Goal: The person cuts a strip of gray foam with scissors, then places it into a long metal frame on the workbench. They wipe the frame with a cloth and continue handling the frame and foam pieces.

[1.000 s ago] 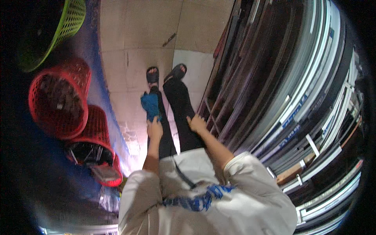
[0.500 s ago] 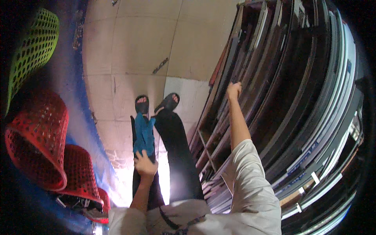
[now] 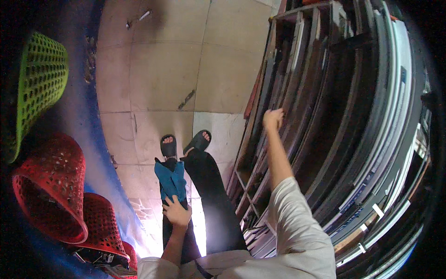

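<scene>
My left hand is low in front of my left leg, fingers bent over the near end of a blue cloth. The cloth hangs down over the shin, its far end widening near the foot. With my right arm stretched forward, my right hand is at the rack of long strips. Its fingers are curled near a strip's edge, and whatever they may grip is hidden.
Red perforated baskets and a green one line the left side by a blue wall. Long dark and pale strips fill the shelves on the right. Tiled floor lies ahead, with a dark mark and small bits on it.
The whole view has shifted, so floor, feet and baskets appear lower. The blue cloth's far end has spread wider. My right hand has stayed near the rack's edge.
</scene>
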The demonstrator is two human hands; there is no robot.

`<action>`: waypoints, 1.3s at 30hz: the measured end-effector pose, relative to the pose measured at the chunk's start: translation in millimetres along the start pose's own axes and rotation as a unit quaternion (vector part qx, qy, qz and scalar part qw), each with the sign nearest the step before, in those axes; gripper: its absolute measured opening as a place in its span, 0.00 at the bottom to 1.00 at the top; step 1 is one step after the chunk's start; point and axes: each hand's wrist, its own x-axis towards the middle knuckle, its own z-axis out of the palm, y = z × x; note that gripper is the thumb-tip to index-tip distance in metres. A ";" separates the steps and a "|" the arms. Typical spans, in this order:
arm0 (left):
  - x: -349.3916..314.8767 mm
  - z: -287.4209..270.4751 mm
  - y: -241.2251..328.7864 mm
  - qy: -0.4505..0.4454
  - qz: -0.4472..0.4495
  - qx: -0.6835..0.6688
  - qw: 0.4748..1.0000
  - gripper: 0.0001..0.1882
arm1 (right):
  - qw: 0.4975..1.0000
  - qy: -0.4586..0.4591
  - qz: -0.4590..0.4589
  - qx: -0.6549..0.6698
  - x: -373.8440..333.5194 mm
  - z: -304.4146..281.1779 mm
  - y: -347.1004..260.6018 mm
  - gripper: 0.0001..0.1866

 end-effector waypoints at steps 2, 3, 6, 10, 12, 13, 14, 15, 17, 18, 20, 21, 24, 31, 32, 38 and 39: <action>0.8 3.3 -2.8 0.010 0.006 -0.036 0.999 0.29 | 0.981 0.094 -0.160 0.052 -94.0 -14.9 -4.1 0.35; 2.4 4.2 -5.2 0.012 0.010 -0.057 0.998 0.28 | 0.982 0.061 -0.181 0.008 -141.0 -20.5 -5.0 0.36; 5.0 1.3 -16.4 0.058 0.004 -0.163 0.985 0.24 | 0.953 -0.230 -0.188 0.057 -299.6 -54.9 30.9 0.31; -5.4 -22.5 -37.7 0.090 0.021 -0.259 0.961 0.21 | 0.896 -0.356 -0.242 -0.112 -444.4 -121.3 71.6 0.40; -15.3 -43.3 -43.8 0.079 0.042 -0.259 0.962 0.21 | 0.797 -0.453 -0.346 -0.199 -434.7 -144.7 65.9 0.30; -20.5 -55.4 -45.9 0.122 0.061 -0.236 0.962 0.22 | 0.774 -0.496 -0.368 -0.138 -416.5 -154.5 59.8 0.29; -25.7 -68.2 -45.7 0.147 0.073 -0.208 0.964 0.22 | 0.747 -0.535 -0.383 -0.094 -393.9 -164.0 56.8 0.28; -29.8 -82.2 -47.4 0.145 0.075 -0.166 0.972 0.22 | 0.721 -0.565 -0.399 -0.049 -374.8 -173.0 55.1 0.27; -34.1 -110.3 -45.7 0.200 0.117 -0.161 0.959 0.24 | 0.782 -0.543 -0.276 0.130 -340.4 -192.4 63.1 0.29; -33.8 -123.6 -43.8 0.208 0.139 -0.158 0.955 0.24 | 0.791 -0.461 -0.382 0.126 -318.6 -202.4 70.2 0.30; -31.0 -147.9 -41.0 0.213 0.145 -0.128 0.958 0.26 | 0.811 -0.347 -0.464 0.080 -293.2 -218.8 85.5 0.30; -27.2 -159.3 -39.4 0.246 0.159 -0.137 0.946 0.26 | 0.836 -0.309 -0.453 0.029 -284.8 -223.3 93.1 0.29; -10.2 -186.5 -31.9 0.263 0.175 -0.164 0.934 0.28 | 0.847 -0.346 -0.357 0.188 -279.1 -217.2 121.9 0.28; 46.0 -202.7 -12.2 0.225 0.232 -0.169 0.931 0.28 | 0.883 -0.262 -0.365 0.137 -321.9 -117.0 184.5 0.26; 54.6 -207.5 -9.2 0.264 0.286 -0.036 0.920 0.29 | 0.885 -0.290 -0.342 0.125 -324.2 -110.3 182.2 0.25; 93.8 -288.9 14.7 0.067 0.426 0.068 0.899 0.28 | 0.894 -0.290 -0.281 0.193 -319.3 -232.5 130.8 0.25; 98.6 -308.4 24.0 0.052 0.446 0.081 0.890 0.28 | 0.840 -0.351 -0.225 0.346 -318.0 -284.9 124.1 0.21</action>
